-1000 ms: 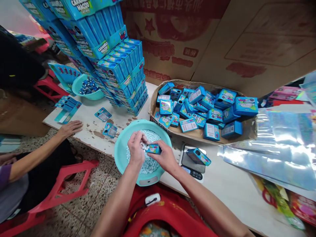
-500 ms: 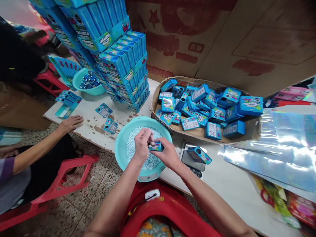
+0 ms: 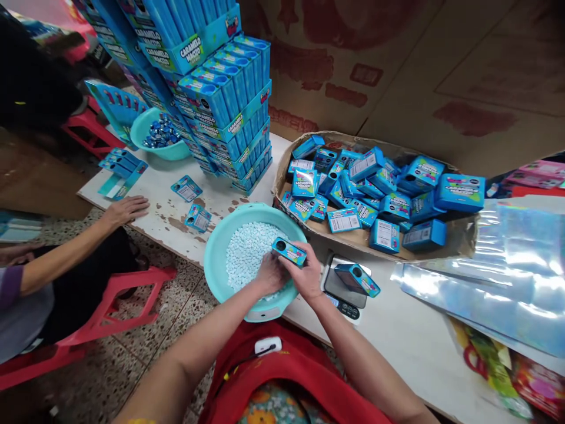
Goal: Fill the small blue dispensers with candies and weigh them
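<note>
My right hand (image 3: 306,275) grips a small blue candy box (image 3: 289,251) with a round hole at one end, held over the near side of a teal bowl (image 3: 217,259). The bowl is full of small pale blue candies (image 3: 245,254). My left hand (image 3: 269,275) lies low in the bowl right beside the box, with its fingers curled down into the candies; the fingertips are hidden. Just right of my hands, another blue box (image 3: 355,279) lies on a small digital scale (image 3: 342,297).
A cardboard tray (image 3: 459,241) holds several blue boxes. Stacked blue display cartons (image 3: 220,100) and a second teal bowl (image 3: 148,126) stand at the back left. A co-worker's hand (image 3: 127,209) rests flat on the table edge. Shiny bags (image 3: 494,282) lie at right, a red stool (image 3: 110,312) at left.
My left hand has dropped from the box's opening down into the candies. My right hand has tipped the box so its top faces up. The view has shifted slightly.
</note>
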Available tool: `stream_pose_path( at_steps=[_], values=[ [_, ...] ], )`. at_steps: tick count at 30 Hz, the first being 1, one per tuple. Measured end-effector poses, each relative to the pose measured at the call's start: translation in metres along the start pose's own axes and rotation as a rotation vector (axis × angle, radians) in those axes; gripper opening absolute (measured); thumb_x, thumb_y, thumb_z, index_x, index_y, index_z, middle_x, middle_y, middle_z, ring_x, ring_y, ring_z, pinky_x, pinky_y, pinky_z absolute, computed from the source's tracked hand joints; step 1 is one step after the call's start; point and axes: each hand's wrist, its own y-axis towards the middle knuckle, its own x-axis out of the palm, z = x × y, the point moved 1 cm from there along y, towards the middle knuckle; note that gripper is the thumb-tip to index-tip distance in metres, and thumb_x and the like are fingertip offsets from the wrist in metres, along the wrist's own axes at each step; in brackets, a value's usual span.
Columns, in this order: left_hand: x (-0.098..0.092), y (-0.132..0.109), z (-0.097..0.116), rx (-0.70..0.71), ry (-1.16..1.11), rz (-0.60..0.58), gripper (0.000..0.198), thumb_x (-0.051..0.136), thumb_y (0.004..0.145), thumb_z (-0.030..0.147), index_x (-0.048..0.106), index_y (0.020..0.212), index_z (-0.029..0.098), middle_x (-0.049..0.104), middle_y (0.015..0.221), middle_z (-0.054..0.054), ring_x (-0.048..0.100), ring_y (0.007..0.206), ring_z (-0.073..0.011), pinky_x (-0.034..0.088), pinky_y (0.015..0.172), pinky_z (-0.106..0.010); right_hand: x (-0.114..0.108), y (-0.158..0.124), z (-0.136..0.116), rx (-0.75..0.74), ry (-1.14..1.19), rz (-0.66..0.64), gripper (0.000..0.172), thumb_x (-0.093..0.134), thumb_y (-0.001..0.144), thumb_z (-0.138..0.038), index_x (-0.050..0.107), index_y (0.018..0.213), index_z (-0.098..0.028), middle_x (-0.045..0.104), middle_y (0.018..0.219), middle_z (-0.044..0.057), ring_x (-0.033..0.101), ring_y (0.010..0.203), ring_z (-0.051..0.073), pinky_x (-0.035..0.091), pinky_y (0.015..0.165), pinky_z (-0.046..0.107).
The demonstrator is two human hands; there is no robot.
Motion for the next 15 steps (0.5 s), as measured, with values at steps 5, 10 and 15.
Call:
stream_pose_path(
  at_steps=[5,10,15],
  values=[
    [-0.013,-0.038,-0.014,0.105,0.329,-0.262,0.036,0.047,0.086,0.043,0.063,0.109,0.02,0.057,0.118,-0.015,0.047,0.112,-0.035,0.039,0.09,-0.053,0.014,-0.003,0.023,0.028,-0.076,0.078,0.033,0.072,0.075,-0.036,0.059,0.101,-0.02,0.061,0.098,0.005,0.059,0.093,0.021,0.046,0.088,0.038],
    [-0.034,-0.05,-0.048,-0.224,0.07,-0.167,0.022,0.063,0.072,0.03,0.065,0.09,0.017,0.063,0.095,-0.012,0.058,0.094,-0.0306,0.045,0.08,-0.042,0.007,-0.002,0.002,0.081,-0.041,0.054,0.034,0.072,0.075,-0.037,0.059,0.101,-0.02,0.062,0.099,0.006,0.06,0.094,0.022,0.047,0.087,0.038],
    [-0.053,-0.041,-0.049,-0.398,-0.14,0.054,0.02,0.051,0.082,0.035,0.059,0.084,0.017,0.061,0.073,-0.006,0.06,0.07,-0.0199,0.045,0.064,-0.03,0.007,-0.006,-0.012,0.028,-0.083,-0.155,0.029,0.072,0.075,-0.036,0.061,0.098,-0.021,0.063,0.095,0.005,0.06,0.091,0.022,0.048,0.083,0.036]
  ],
)
